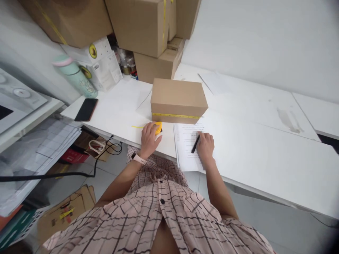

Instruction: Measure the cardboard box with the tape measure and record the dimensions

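Note:
At the table's front edge, my left hand [149, 140] has its fingers curled over a yellow tape measure [158, 127], thumb apart from it. A short length of yellow blade sticks out to the left of the hand. My right hand [206, 144] grips a black pen [195, 144], its tip pointing down and left over printed sheets of paper [185, 148]. Just beyond both hands stands a closed brown cardboard box [178, 93], with a yellow strip along the lower part of its near side. The box touches or covers the far end of the sheets.
A dark phone [86, 109] and a mint-green bottle [76, 77] are at the left end of the white table [265, 155]. Large cardboard boxes [137, 24] are stacked at the back. Another paper [214, 83] lies behind the box. A black cable [95, 165] hangs at left.

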Demonstrator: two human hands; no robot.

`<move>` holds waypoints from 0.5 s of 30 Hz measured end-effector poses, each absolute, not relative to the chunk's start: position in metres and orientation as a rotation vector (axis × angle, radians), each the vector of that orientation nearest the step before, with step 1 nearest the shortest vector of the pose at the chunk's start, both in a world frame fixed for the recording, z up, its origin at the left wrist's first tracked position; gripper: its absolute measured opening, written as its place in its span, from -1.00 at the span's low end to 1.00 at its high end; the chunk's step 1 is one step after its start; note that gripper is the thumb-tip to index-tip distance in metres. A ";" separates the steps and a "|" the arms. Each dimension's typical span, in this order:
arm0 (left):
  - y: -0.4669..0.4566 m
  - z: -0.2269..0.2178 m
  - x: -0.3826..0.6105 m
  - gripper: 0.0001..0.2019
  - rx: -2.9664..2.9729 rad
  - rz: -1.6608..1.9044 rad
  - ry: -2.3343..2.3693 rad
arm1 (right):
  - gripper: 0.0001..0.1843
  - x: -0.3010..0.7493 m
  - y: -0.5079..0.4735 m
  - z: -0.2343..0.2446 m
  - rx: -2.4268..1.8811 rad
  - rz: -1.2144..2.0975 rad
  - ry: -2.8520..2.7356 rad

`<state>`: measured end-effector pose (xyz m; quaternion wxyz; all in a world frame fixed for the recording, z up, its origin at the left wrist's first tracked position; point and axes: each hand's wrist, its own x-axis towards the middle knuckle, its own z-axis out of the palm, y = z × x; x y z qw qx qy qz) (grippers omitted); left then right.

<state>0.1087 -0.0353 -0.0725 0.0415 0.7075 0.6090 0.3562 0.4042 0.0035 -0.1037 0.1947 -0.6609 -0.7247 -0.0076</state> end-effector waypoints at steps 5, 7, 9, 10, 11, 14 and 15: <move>-0.006 -0.082 0.091 -0.37 2.008 0.884 1.929 | -0.50 0.386 -0.009 -0.086 -1.793 0.090 -1.930; -0.010 -0.073 0.097 -0.47 1.979 0.911 1.824 | -0.58 0.371 -0.016 -0.074 -1.653 0.352 -1.818; -0.021 -0.057 0.109 -0.55 1.975 0.955 1.635 | -0.58 0.354 -0.020 -0.063 -1.468 0.770 -1.656; -0.026 -0.048 0.115 -0.56 1.982 0.961 1.512 | -0.53 0.346 -0.022 -0.058 -1.369 0.993 -1.571; -0.032 -0.040 0.120 -0.55 1.989 0.961 1.408 | -0.48 0.339 -0.023 -0.053 -1.279 1.178 -1.492; -0.042 -0.021 0.130 -0.56 1.946 0.957 1.269 | -0.40 0.326 -0.024 -0.040 -1.136 1.438 -1.325; -0.043 -0.017 0.131 -0.56 1.913 0.956 1.260 | -0.41 0.325 -0.024 -0.036 -1.131 1.449 -1.291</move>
